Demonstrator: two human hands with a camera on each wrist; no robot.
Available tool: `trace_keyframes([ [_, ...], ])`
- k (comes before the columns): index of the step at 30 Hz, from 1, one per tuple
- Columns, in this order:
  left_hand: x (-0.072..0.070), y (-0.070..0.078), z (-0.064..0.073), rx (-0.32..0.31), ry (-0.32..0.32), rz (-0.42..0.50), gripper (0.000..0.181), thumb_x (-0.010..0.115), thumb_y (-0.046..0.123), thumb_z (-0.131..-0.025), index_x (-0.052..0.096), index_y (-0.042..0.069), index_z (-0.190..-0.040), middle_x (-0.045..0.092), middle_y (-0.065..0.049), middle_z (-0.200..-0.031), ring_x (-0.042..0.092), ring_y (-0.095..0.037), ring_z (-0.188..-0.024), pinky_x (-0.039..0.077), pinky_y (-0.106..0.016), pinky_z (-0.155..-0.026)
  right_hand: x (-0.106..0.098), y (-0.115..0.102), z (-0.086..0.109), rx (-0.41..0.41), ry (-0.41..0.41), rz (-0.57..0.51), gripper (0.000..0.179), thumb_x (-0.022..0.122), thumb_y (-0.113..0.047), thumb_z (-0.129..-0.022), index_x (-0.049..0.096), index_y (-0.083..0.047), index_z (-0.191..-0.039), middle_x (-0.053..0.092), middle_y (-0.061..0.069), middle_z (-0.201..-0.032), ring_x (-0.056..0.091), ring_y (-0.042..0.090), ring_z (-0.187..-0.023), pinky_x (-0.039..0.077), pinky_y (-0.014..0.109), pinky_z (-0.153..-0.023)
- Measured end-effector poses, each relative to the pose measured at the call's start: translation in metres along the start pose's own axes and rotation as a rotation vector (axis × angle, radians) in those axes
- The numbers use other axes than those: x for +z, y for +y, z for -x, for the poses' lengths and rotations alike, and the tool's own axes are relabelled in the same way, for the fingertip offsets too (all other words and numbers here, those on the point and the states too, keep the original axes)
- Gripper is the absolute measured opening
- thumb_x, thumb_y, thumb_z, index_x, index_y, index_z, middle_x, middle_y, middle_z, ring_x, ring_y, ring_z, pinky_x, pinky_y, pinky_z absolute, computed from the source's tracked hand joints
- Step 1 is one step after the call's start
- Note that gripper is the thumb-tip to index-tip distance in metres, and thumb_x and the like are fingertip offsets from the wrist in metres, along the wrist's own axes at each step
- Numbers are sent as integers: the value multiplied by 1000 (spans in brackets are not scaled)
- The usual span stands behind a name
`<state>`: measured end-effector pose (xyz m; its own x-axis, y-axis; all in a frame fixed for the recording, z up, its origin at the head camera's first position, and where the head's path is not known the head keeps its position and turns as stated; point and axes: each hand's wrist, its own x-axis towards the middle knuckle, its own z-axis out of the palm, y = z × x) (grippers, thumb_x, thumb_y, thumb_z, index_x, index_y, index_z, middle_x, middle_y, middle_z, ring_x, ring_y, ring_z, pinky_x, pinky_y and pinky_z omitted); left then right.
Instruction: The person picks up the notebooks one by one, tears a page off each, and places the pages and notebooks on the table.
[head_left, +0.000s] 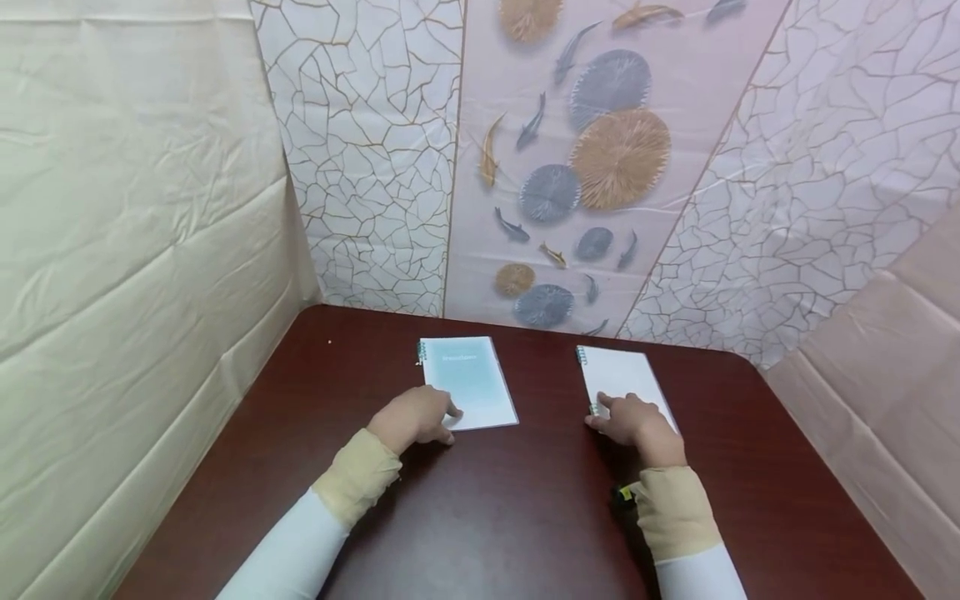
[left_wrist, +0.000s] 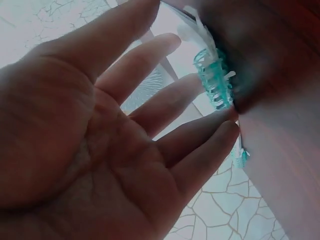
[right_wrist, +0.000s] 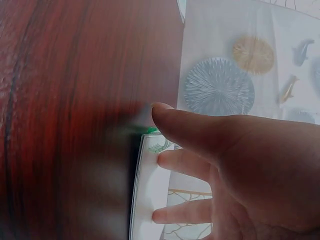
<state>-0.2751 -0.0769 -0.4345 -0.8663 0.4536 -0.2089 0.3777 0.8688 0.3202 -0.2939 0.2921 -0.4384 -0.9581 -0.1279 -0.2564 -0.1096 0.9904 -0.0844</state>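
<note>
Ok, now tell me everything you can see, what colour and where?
Patterned backdrop: one, white and pinkish, behind
Table: one, dark red-brown, below the backdrop
Side cloths: two, cream and beige, left and right
Speck: one, white, table's far left
Blue notebook: one, pale blue and white, on the table
White notebook: one, white, right of the blue notebook
Spiral bindings: two, teal, notebooks' left edges
Sleeves: two, white, bottom of head view
Wraps: two, pale tan, at the sleeves' ends
Gadget: one, black and yellow, by the right wrap
Left hand: one, bare, at the blue notebook
Right hand: one, bare, at the white notebook
</note>
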Motion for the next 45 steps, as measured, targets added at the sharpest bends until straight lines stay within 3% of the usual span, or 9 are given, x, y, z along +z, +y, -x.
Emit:
trace_keyframes([
  [10, -9, -10, 8, -17, -28, 42, 42, 89, 39, -87, 83, 14, -119, 78, -2, -120, 69, -22, -116, 55, -38, -103, 1, -3, -4, -28, -15, 1, 69, 61, -42, -106, 47, 1, -158, 46, 44, -148, 41, 62, -140, 46, 68, -105],
  [17, -10, -6, 9, 11, -4, 7, 41, 77, 47, -96, 84, 10, -112, 80, -5, -109, 72, -23, -106, 57, -40, -97, 1, -3, -6, -19, 1, -23, 69, 63, -43, -104, 49, 1, -156, 50, 43, -145, 46, 60, -136, 47, 67, -104],
  [22, -4, 0, 5, 23, 61, -20, 44, 72, 44, -101, 79, 7, -124, 76, -10, -122, 70, -28, -118, 56, -44, -101, -1, -7, -3, 29, 41, -43, 71, 63, -47, -103, 52, 2, -154, 48, 44, -144, 49, 62, -131, 49, 68, -100],
  [26, 0, 8, 2, 11, 102, -88, 57, 68, 51, -102, 67, 14, -145, 65, -16, -139, 63, -34, -127, 55, -49, -101, -7, -15, 2, 70, 115, -32, 73, 59, -51, -105, 49, 0, -155, 42, 43, -150, 46, 67, -128, 47, 73, -95],
  [28, 4, 12, -2, 8, 124, -153, 64, 66, 57, -101, 61, 20, -152, 60, -18, -142, 61, -35, -127, 56, -52, -98, -9, -21, 4, 55, 194, -22, 76, 58, -54, -105, 45, -1, -158, 37, 42, -154, 43, 68, -130, 46, 74, -95],
  [34, 21, 20, -23, 64, 196, -225, 85, 67, 78, -88, 56, 27, -156, 54, -10, -153, 52, -33, -140, 53, -53, -102, -16, -41, 1, -126, 551, -18, 88, 65, -59, -100, 34, -11, -167, 24, 32, -168, 25, 57, -151, 32, 77, -111],
  [36, 25, 23, -30, 86, 194, -222, 92, 66, 83, -84, 55, 27, -157, 51, -9, -157, 48, -34, -144, 50, -54, -106, -19, -49, -4, -191, 624, -42, 89, 67, -59, -98, 34, -13, -167, 24, 29, -169, 22, 55, -154, 27, 76, -115],
  [39, 29, 26, -35, 81, 176, -217, 99, 65, 87, -81, 51, 28, -160, 45, -10, -162, 41, -36, -150, 45, -57, -110, -21, -67, -15, -248, 658, -110, 91, 68, -60, -97, 33, -15, -168, 25, 26, -170, 22, 53, -155, 26, 75, -117],
  [45, 35, 23, -37, -5, 177, -259, 105, 66, 87, -80, 41, 31, -165, 39, -13, -164, 37, -41, -150, 45, -58, -109, -9, -104, -36, -246, 560, -186, 92, 62, -65, -99, 27, -19, -170, 18, 22, -174, 23, 50, -156, 35, 76, -112],
])
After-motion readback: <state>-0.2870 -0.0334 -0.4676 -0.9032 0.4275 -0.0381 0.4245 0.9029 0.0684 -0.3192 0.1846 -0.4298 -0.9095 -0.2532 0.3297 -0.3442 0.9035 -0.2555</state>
